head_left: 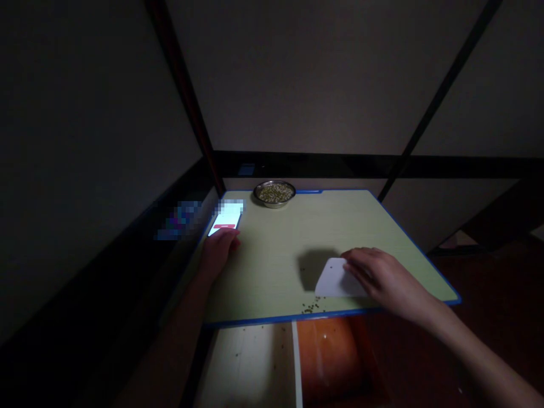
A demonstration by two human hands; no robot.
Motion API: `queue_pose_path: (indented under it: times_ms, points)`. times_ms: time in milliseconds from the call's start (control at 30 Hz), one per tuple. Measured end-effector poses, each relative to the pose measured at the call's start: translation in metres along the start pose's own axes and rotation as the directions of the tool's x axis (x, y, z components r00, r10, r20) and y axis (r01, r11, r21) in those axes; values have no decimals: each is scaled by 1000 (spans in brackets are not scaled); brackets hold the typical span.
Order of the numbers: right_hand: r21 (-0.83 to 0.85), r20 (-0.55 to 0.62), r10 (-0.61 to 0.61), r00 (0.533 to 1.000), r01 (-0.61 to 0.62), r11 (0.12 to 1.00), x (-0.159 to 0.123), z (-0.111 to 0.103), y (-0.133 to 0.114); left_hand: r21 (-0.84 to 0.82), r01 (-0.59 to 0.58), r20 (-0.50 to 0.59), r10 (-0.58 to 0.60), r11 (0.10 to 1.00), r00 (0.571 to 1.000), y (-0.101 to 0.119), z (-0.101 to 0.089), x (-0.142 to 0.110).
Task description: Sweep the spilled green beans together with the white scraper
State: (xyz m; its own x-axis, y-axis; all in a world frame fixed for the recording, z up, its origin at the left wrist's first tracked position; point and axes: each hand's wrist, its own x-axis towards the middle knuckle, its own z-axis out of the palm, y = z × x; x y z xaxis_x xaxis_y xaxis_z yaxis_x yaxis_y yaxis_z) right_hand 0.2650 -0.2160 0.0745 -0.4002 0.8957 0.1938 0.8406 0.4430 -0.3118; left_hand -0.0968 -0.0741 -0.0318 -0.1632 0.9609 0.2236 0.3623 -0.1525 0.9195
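My right hand (380, 277) grips a flat white scraper (338, 279) by its right side, tilted low over the light-green board. Small dark beans (310, 307) lie scattered beside the scraper's lower left corner, close to the board's front edge. At the board's left side, my left hand (221, 243) rests with curled fingers at the lower end of a lit phone (228, 216). Nothing shows between those fingers. A shallow metal bowl (274, 203) at the back holds a mix of green and whitish beans or grains.
The board (272, 255) has a blue rim. Below its front edge are an open pale drawer or box (255, 362) with a few loose grains and a shiny orange object (329, 351). A wall (297, 85) rises behind; the surroundings are dark.
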Motion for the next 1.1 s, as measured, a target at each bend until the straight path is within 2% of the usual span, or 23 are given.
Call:
queue_pose_path:
  times_ms: [167, 333, 700, 900, 1100]
  points:
    - [-17, -58, 66, 996, -67, 998, -31, 6, 12, 9, 11, -2, -11, 1000, 1000, 1, 0, 0]
    - [4, -61, 107, 992, -107, 994, -44, 15, 15, 36, -3, 0, 3, 999, 1000, 1, 0, 0]
    - [31, -30, 89, 996, -89, 996, -34, 21, 6, -6, 30, 7, -30, 1000, 1000, 3, 0, 0]
    - [21, -53, 50, 997, -49, 999, -27, 22, 4, 31, 32, -4, -32, 999, 999, 5, 0, -1]
    - [8, -65, 63, 996, -63, 998, -20, 25, 6, -3, 59, -8, -59, 998, 998, 7, 1, -2]
